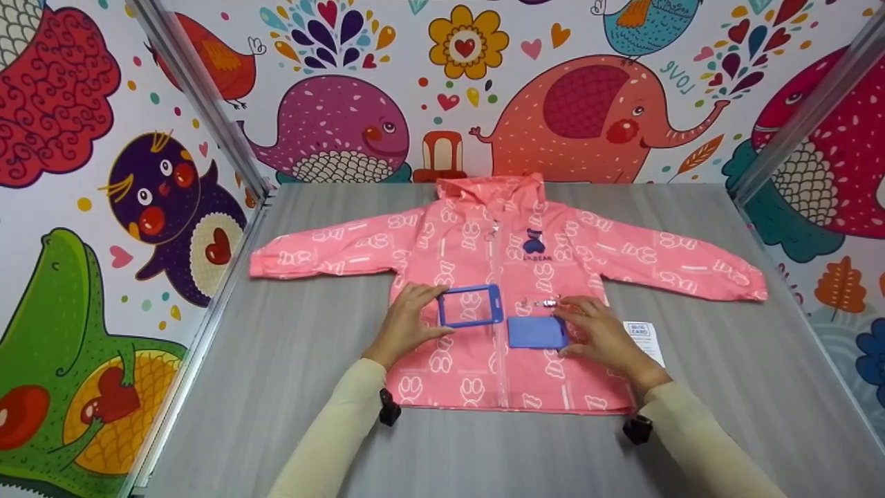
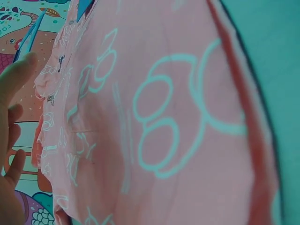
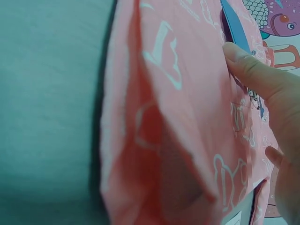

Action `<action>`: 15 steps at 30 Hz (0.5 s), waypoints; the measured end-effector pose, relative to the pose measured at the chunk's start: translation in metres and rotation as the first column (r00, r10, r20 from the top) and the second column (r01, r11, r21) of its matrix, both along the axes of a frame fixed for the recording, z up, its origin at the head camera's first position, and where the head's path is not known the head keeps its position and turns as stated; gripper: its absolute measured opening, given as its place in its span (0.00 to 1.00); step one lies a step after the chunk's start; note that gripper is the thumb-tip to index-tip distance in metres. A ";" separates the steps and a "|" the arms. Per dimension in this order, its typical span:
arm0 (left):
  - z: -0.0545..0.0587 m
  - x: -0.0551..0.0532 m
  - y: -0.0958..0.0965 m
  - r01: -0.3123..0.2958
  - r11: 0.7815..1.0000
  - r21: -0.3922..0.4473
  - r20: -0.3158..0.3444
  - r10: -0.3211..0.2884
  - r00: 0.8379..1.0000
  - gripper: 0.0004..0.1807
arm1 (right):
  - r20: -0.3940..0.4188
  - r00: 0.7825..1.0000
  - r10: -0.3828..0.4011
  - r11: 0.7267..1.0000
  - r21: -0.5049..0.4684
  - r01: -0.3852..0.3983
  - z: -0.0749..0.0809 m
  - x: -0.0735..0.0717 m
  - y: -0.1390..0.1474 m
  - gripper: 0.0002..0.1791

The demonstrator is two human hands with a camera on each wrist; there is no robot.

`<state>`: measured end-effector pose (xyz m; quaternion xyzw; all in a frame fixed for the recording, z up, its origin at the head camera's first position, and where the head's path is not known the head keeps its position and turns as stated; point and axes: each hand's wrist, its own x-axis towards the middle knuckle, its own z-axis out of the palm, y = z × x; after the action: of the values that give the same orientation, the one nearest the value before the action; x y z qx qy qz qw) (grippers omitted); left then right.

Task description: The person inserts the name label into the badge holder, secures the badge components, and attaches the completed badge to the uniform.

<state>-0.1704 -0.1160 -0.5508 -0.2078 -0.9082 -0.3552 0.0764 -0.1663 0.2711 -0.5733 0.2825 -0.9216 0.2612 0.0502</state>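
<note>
Over the left half of the jacket [image 1: 477,373], the left hand [image 1: 406,321] pinched a blue frame [image 1: 496,304] by its left edge. Over the jacket's right half, a blue panel [image 1: 531,333] was clamped at its right end between the right hand's [image 1: 603,333] thumb and fingers. A small clip [image 1: 549,303], perhaps touching the fingertips, lay just above it. Beside the jacket's right edge, a white card [image 1: 646,339] lay on the table [image 1: 276,373].

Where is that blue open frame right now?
In the head view, the blue frame is in the left hand, over the pink jacket, just left of the solid blue panel.
</note>
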 end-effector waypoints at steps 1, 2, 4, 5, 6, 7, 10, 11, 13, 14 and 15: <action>0.000 0.000 0.000 0.000 1.000 -0.001 -0.004 0.000 1.000 0.41 | 0.007 1.000 0.004 1.000 -0.002 -0.004 0.000 0.000 0.000 0.40; 0.000 0.000 0.000 0.000 1.000 0.000 -0.007 0.000 1.000 0.42 | 0.017 1.000 0.009 1.000 -0.008 -0.009 0.000 0.001 0.000 0.40; 0.000 0.000 0.000 0.001 1.000 -0.002 -0.015 -0.001 1.000 0.42 | 0.037 0.999 0.013 1.000 -0.013 -0.013 0.000 0.001 0.000 0.40; -0.001 0.001 0.000 -0.001 1.000 -0.005 -0.016 0.001 1.000 0.42 | 0.048 0.999 0.014 1.000 -0.013 -0.014 0.000 0.001 0.001 0.39; -0.001 0.001 0.000 -0.004 1.000 -0.008 -0.016 0.004 1.000 0.42 | 0.051 0.999 0.015 1.000 -0.009 -0.014 0.000 0.000 0.000 0.39; -0.001 0.001 0.000 -0.004 1.000 -0.008 -0.017 0.004 1.000 0.42 | 0.055 0.998 0.015 1.000 -0.007 -0.015 0.001 0.000 0.000 0.39; -0.001 0.001 0.000 -0.008 1.000 -0.011 -0.024 0.007 1.000 0.41 | 0.069 0.998 0.010 1.000 0.014 -0.011 0.002 -0.001 0.000 0.39; -0.001 0.001 0.000 -0.008 1.000 -0.010 -0.025 0.008 1.000 0.42 | 0.078 0.997 0.007 1.000 0.020 -0.009 0.002 -0.002 0.000 0.39; -0.002 0.001 0.000 -0.008 1.000 -0.010 -0.035 0.008 0.999 0.42 | 0.090 0.996 0.002 0.999 0.037 -0.005 0.003 -0.002 0.000 0.39; -0.002 0.001 0.000 -0.010 1.000 -0.012 -0.038 0.009 0.999 0.42 | 0.098 0.995 -0.002 0.999 0.047 -0.003 0.003 -0.003 0.000 0.39; -0.002 0.000 0.000 -0.009 1.000 -0.014 -0.040 0.009 0.999 0.42 | 0.109 0.994 -0.007 0.999 0.054 0.001 0.004 -0.003 0.000 0.39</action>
<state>-0.1700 -0.1157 -0.5527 -0.2112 -0.9100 -0.3440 0.0946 -0.1691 0.2713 -0.5696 0.2674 -0.9303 0.2511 -0.0076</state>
